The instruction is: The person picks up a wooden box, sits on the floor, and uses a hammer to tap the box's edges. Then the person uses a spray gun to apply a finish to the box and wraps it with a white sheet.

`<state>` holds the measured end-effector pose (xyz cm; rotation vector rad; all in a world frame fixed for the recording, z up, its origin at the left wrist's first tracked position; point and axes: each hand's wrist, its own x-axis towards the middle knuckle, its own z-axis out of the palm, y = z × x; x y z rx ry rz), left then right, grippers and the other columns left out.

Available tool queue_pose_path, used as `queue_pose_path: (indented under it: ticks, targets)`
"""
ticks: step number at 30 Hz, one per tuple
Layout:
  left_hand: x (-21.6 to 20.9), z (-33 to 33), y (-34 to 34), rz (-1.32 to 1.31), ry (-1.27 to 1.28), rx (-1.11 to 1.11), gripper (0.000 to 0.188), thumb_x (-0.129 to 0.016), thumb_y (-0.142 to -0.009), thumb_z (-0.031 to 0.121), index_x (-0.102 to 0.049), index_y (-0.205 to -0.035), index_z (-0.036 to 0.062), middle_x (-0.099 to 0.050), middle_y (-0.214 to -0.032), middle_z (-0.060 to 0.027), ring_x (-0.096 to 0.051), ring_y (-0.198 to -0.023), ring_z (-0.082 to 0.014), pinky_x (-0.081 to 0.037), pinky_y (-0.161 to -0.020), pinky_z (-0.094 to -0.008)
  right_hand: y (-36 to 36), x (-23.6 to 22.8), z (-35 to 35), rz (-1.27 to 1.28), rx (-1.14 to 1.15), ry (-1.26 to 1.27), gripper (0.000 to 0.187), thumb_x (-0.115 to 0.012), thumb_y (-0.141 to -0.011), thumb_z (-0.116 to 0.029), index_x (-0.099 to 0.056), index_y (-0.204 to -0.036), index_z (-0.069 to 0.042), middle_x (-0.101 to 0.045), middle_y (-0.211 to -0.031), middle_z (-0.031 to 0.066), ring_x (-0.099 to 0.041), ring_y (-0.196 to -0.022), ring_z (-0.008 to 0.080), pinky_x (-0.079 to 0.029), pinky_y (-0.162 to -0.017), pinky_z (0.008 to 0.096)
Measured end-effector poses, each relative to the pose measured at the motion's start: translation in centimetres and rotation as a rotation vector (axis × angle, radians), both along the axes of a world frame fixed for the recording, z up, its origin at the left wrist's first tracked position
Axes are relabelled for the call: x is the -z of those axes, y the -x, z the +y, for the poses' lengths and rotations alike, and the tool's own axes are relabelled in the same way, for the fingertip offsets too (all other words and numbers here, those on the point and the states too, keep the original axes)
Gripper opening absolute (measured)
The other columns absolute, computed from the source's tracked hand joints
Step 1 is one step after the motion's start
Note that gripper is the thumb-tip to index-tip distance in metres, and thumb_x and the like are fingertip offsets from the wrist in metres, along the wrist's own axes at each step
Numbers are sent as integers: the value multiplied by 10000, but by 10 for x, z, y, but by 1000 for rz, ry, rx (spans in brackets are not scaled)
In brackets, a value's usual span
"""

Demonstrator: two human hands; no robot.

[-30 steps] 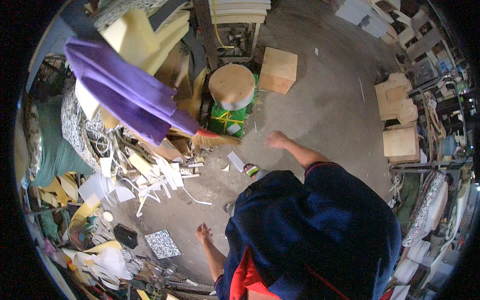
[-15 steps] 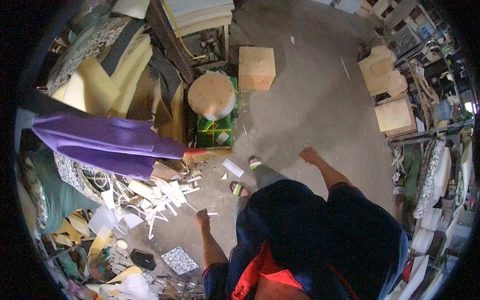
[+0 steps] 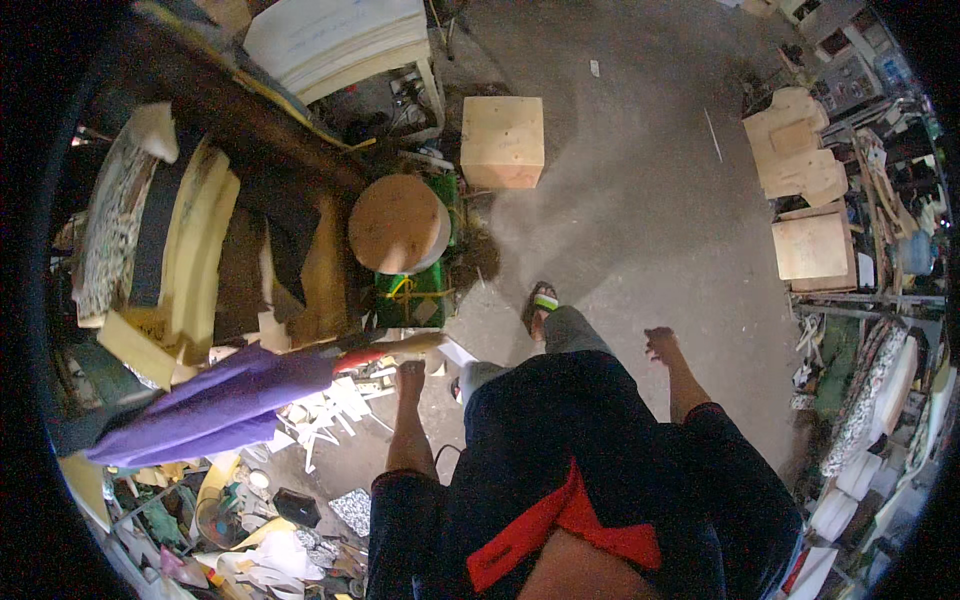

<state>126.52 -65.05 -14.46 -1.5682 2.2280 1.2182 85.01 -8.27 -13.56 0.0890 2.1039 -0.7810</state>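
Observation:
My left hand (image 3: pixel 410 377), fingers curled closed, hangs at my left side with nothing visible in it. Just beyond it are the straw bristles of a broom (image 3: pixel 408 344). A purple cloth (image 3: pixel 225 400) stretches away to the left of the broom. White offcut strips (image 3: pixel 342 408) lie heaped on the floor beside that hand. My right hand (image 3: pixel 660 345) hangs out to the right over the grey floor, fingers loosely apart and holding nothing. My sandalled foot (image 3: pixel 541 303) is on the floor between my hands; the other is mostly hidden.
Ahead stand a plywood box (image 3: pixel 502 140) and a round wooden-topped stool (image 3: pixel 398 224), with a green package (image 3: pixel 412 296) by the stool. Foam sheets (image 3: pixel 200 255) lean at the left. Crowded shelves (image 3: pixel 875 330) and wooden pieces (image 3: pixel 797 145) line the right; mixed scraps lie lower left.
My view has turned and moved forward. One foot has stepped ahead. My left hand is now closer to the broom, and my right hand's fingers have loosened.

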Motion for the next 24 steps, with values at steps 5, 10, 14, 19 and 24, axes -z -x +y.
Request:
queue_pose_path:
  ticks: [5, 10, 14, 19, 24]
  targets:
    - [-65, -2, 197, 197, 22, 68, 408, -645, -884, 394, -714, -1022, 15, -706, -978, -223, -672, -957, -380, -515, -855, -448, 117, -64, -41, 92, 184, -16, 353, -657, -921, -370, -677, -1084, -57, -694, -841, 110, -688, -664, 203, -562, -539, 381]
    - [-91, -11, 314, 176, 182, 287, 339, -633, -882, 372, -729, -1011, 73, -712, -960, -192, -675, -943, -388, -522, -870, -452, 191, -85, -97, 75, 95, -45, 348, -655, -925, -345, -665, -1094, -41, -691, -839, 114, -679, -626, 200, -554, -506, 329]
    - [-34, -37, 340, 184, 198, 390, 329, -606, -896, 388, -736, -992, 101, -714, -989, -169, -676, -941, -382, -529, -862, -467, 212, -49, -110, -2, 148, 87, 341, -653, -930, -351, -650, -1106, -59, -687, -848, 107, -682, -638, 204, -555, -513, 341]
    - [59, -63, 345, -161, 73, 269, 369, -553, -933, 418, -736, -926, 98, -710, -1006, -169, -675, -937, -379, -532, -843, -477, 265, -31, -141, -204, 99, -314, 332, -676, -915, -357, -650, -1093, -79, -678, -842, 103, -686, -658, 223, -560, -529, 378]
    - [78, -100, 398, -141, -130, 159, 367, -568, -934, 408, -732, -882, 83, -703, -988, -194, -680, -858, -384, -537, -778, -487, 356, -24, -184, -205, -87, -356, 339, -708, -885, -341, -668, -1097, -80, -685, -828, 115, -685, -636, 212, -563, -496, 365]
